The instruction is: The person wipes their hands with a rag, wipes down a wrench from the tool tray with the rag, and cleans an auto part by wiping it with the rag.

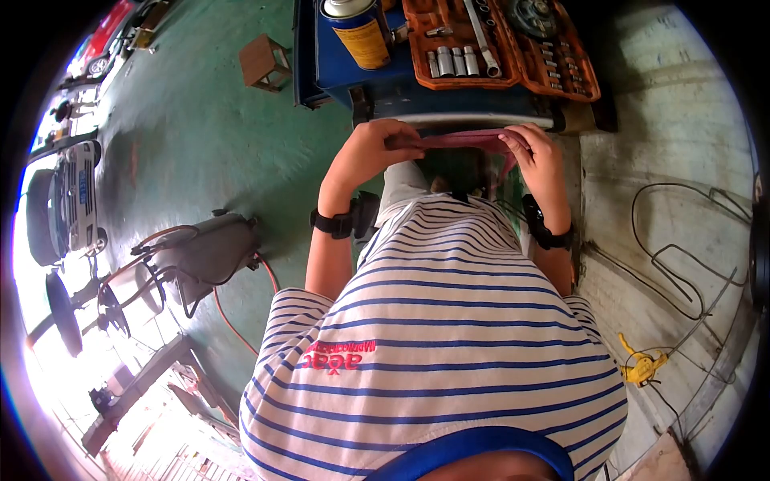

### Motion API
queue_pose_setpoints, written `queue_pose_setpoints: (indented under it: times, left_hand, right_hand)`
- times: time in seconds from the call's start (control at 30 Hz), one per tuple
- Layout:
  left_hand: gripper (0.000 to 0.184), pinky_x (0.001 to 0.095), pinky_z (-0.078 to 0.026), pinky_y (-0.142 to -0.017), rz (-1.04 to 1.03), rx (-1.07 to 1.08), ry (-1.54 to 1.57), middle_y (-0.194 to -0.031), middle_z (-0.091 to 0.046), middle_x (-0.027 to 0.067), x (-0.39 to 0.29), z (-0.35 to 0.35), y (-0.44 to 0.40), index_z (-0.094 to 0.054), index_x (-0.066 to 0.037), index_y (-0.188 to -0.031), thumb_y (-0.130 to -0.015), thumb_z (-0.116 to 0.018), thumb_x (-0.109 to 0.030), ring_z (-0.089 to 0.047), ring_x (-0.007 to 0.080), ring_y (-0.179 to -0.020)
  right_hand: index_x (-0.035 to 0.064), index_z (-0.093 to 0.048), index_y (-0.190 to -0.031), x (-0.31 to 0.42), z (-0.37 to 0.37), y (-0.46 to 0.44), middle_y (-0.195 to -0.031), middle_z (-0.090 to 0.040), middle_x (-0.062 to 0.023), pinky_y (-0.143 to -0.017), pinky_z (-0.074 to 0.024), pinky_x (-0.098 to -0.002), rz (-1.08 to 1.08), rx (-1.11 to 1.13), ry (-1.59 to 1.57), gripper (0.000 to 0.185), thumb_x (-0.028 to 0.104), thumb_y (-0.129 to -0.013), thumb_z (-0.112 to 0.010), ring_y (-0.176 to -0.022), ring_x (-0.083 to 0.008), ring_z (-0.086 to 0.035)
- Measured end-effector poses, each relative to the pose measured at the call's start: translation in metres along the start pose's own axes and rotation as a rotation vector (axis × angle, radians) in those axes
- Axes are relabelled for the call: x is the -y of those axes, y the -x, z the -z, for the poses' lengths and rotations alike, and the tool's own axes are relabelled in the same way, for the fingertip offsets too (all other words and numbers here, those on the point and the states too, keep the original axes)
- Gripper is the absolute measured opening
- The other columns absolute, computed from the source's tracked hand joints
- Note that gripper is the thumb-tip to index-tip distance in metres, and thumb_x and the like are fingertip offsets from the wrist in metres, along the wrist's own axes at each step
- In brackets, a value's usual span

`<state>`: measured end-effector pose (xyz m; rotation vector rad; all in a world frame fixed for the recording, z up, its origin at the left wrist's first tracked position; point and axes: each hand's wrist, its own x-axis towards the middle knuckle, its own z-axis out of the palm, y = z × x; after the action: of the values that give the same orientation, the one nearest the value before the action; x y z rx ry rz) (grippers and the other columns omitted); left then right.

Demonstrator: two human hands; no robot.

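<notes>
A dark red cloth (473, 140) is stretched between my two hands, in front of the striped shirt. My left hand (381, 147) pinches its left end, with the fingers curled round it. The other end is in the fingers of my right hand (531, 152), and a corner of the cloth hangs below that hand. Just beyond the hands is the edge of a blue tool cart (341, 68). On it lies an open orange socket case (513, 80) holding sockets and a wrench. A blue and yellow can (362, 40) stands left of the case.
A small wooden stool (263, 62) stands on the green floor, upper left. A grey tank (204, 252) with an orange hose is at the left. Cables (670, 268) hang along the pale wall at the right, near a yellow object (642, 367). A vehicle (68, 200) is at far left.
</notes>
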<state>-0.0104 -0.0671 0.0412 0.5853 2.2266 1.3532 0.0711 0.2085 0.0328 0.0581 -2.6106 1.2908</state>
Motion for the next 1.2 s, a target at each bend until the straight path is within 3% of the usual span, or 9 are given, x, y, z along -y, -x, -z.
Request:
queue_pose_setpoints:
  times: [0.27, 0.37, 0.43, 0.57, 0.63, 0.67, 0.8, 1.03, 1.2]
  left_hand:
    - [0.026, 0.0278, -0.048, -0.061, -0.035, -0.184, -0.085, -0.08, -0.064, 0.0095, 0.006, 0.001, 0.004, -0.072, -0.005, -0.103, -0.078, -0.065, -0.003, -0.061, 0.0144, -0.065]
    - [0.025, 0.0294, -0.049, -0.063, 0.084, -0.34, 0.02, -0.08, -0.064, 0.0108, -0.013, -0.004, 0.001, -0.072, -0.005, -0.104, -0.08, -0.064, -0.004, -0.063, 0.0149, -0.069]
    - [0.027, 0.0307, -0.052, -0.068, -0.092, -0.538, 0.025, -0.084, -0.065, 0.0131, -0.006, -0.011, -0.008, -0.07, -0.006, -0.109, -0.083, -0.061, -0.004, -0.064, 0.0192, -0.073]
    - [0.036, 0.0331, -0.053, -0.073, -0.182, -0.488, -0.061, -0.093, -0.066, 0.0144, 0.006, -0.022, -0.02, -0.062, -0.006, -0.12, -0.083, -0.06, -0.002, -0.066, 0.0263, -0.083]
    - [0.04, 0.0299, -0.053, -0.079, -0.257, -0.431, -0.261, -0.107, -0.065, 0.0101, 0.004, -0.027, -0.021, -0.054, -0.003, -0.125, -0.086, -0.062, -0.001, -0.066, 0.0196, -0.097]
    - [0.036, 0.0381, -0.049, -0.093, -0.219, -0.376, -0.243, -0.115, -0.063, 0.0131, 0.004, -0.029, -0.016, -0.053, -0.004, -0.121, -0.087, -0.063, -0.006, -0.062, 0.0284, -0.108]
    - [0.039, 0.0472, -0.034, -0.11, -0.309, -0.249, -0.545, -0.121, -0.061, 0.0123, 0.016, -0.029, -0.016, -0.054, -0.007, -0.118, -0.083, -0.068, -0.015, -0.056, 0.0303, -0.117]
    - [0.051, 0.0425, -0.046, -0.088, -0.311, -0.265, -0.988, -0.108, -0.062, 0.0113, 0.01, -0.059, -0.029, -0.057, -0.007, -0.115, -0.071, -0.075, -0.025, -0.059, 0.0283, -0.103]
    - [0.043, 0.0399, -0.05, -0.068, -0.21, -0.215, -1.171, -0.09, -0.065, 0.0097, 0.028, -0.067, -0.057, -0.057, -0.007, -0.105, -0.07, -0.075, -0.025, -0.065, 0.0264, -0.08]
  right_hand:
    - [-0.0001, -0.068, -0.102, -0.004, 0.0, -0.001, -0.087, -0.069, -0.01, -0.058, -0.0492, -0.0282, -0.133, -0.061, -0.154, 0.021, 0.019, -0.092, -0.066, -0.065, -0.0149, -0.065]
    - [-0.0003, -0.067, -0.105, -0.008, -0.003, -0.006, -0.086, -0.07, -0.0098, -0.064, -0.0514, -0.0266, -0.204, -0.093, -0.122, 0.023, 0.019, -0.094, -0.064, -0.075, -0.0154, -0.069]
    - [-0.0008, -0.065, -0.108, -0.008, -0.008, -0.011, -0.09, -0.07, -0.0101, -0.07, -0.053, -0.0265, -0.212, -0.186, -0.374, 0.025, 0.02, -0.094, -0.063, -0.081, -0.0169, -0.07]
    - [-0.0004, -0.062, -0.115, -0.021, -0.017, -0.018, -0.108, -0.066, -0.0123, -0.078, -0.0533, -0.0277, -0.153, -0.186, -0.209, 0.027, 0.017, -0.094, -0.063, -0.09, -0.0189, -0.068]
    - [0.003, -0.058, -0.122, -0.022, -0.023, -0.018, -0.124, -0.057, -0.0137, -0.082, -0.0534, -0.0303, -0.008, -0.231, -0.208, 0.032, 0.012, -0.093, -0.064, -0.102, -0.0202, -0.064]
    - [0.0046, -0.054, -0.126, -0.023, -0.023, -0.018, -0.128, -0.052, -0.0133, -0.084, -0.0535, -0.0314, 0.016, -0.231, -0.191, 0.035, 0.007, -0.091, -0.063, -0.109, -0.0228, -0.06]
    - [0.0045, -0.057, -0.121, -0.026, -0.018, -0.016, -0.123, -0.056, -0.0128, -0.085, -0.0529, -0.0354, 0.033, -0.227, -0.062, 0.032, 0.005, -0.089, -0.064, -0.109, -0.0275, -0.06]
    - [0.0058, -0.059, -0.121, 0.0, -0.039, -0.024, -0.117, -0.059, -0.011, -0.099, -0.0439, -0.0432, 0.342, 0.033, 0.444, 0.056, 0.011, -0.069, -0.077, -0.112, -0.0292, -0.055]
    - [0.0085, -0.064, -0.102, -0.016, -0.083, -0.048, -0.097, -0.068, -0.0095, -0.079, -0.0528, -0.0412, 0.246, 0.264, 0.657, 0.029, 0.017, -0.074, -0.071, -0.093, -0.0281, -0.066]
